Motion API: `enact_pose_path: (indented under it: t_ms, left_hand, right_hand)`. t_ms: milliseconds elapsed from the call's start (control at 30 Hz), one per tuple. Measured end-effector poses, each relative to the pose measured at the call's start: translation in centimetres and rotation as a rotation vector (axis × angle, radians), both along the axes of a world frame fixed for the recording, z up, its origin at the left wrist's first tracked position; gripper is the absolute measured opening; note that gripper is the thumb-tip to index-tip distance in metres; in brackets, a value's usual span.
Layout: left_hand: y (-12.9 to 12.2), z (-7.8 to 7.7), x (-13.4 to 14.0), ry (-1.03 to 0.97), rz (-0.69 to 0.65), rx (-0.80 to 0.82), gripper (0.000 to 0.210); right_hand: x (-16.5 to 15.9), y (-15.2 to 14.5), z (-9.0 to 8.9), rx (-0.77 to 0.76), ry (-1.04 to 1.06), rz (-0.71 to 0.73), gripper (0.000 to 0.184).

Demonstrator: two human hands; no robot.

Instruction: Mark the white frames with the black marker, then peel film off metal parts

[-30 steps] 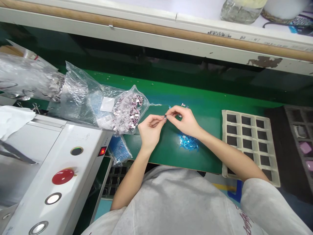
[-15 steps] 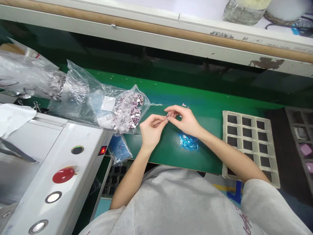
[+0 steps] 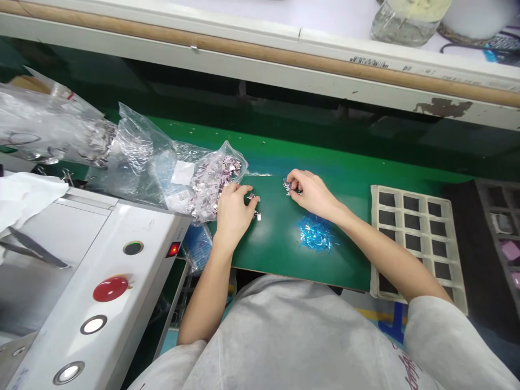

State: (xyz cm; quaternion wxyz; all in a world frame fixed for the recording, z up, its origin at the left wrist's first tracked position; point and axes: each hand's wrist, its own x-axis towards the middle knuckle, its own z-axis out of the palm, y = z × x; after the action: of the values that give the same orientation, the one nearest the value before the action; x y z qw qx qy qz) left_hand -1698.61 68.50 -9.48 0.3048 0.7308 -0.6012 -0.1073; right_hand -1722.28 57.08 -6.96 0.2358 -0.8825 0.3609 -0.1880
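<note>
My left hand (image 3: 234, 211) reaches down beside the mouth of a clear plastic bag (image 3: 203, 187) full of small dark-and-white pieces. Its thumb and forefinger are apart, over a few loose small metallic pieces (image 3: 258, 216) on the green mat. My right hand (image 3: 311, 190) is curled at a little heap of similar pieces (image 3: 286, 186). Its fingertips are bent in close to the heap, and what they hold, if anything, is too small to make out. Below the right wrist lies a pile of shiny blue film strips (image 3: 316, 233).
A white machine with a red button (image 3: 110, 288) stands at the left. More plastic bags (image 3: 52, 122) lie behind it. At the right is a pale compartment tray (image 3: 418, 246), with a dark foam block (image 3: 467, 238) beyond. A shelf edge (image 3: 260, 51) runs across the back.
My hands were together at the fingertips over the mat. They have parted: the left moved left to the loose pieces by the bag, the right slightly right to the little heap.
</note>
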Motion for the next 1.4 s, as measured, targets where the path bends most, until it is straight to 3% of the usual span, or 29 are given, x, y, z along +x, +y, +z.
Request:
enact_pose_path:
  t_ms: [167,367,533,733,900,1167,1300,1400]
  left_hand:
    - [0.4,-0.4,0.0,0.013,0.002,-0.001,0.026]
    - [0.2,-0.6,0.4,0.047,0.037,0.001,0.017]
    - [0.3,-0.4,-0.3,0.352,0.103,-0.118,0.010]
    - [0.6,0.0,-2.4,0.833,0.056,-0.242,0.016]
    - [0.6,0.5,-4.1,1.040,0.048,-0.242,0.027]
    - [0.5,0.9,-5.4,1.146,0.050,-0.225,0.036]
    - [0.4,0.7,-5.7,1.138,0.036,-0.233,0.034]
    - [0.4,0.7,-5.9,1.147,0.025,-0.219,0.033]
  right_hand:
    - [-0.5,-1.4,0.3,-0.078,-0.059,-0.061,0.024]
    - [-0.8,-5.9,-0.7,-0.152,-0.094,-0.221,0.023]
    - [-0.2,-7.6,-2.4,-0.163,-0.011,-0.204,0.026]
    - [-0.1,-7.4,-3.0,-0.191,0.005,-0.259,0.029]
    - [-0.4,-7.9,-3.2,-0.176,-0.005,-0.281,0.023]
    - [-0.7,-8.2,-3.4,-0.109,-0.168,-0.315,0.014]
    - [-0.7,-5.7,-1.6,-0.101,-0.251,-0.310,0.012]
    - [-0.5,-2.2,0.3,0.031,-0.384,-0.197,0.009]
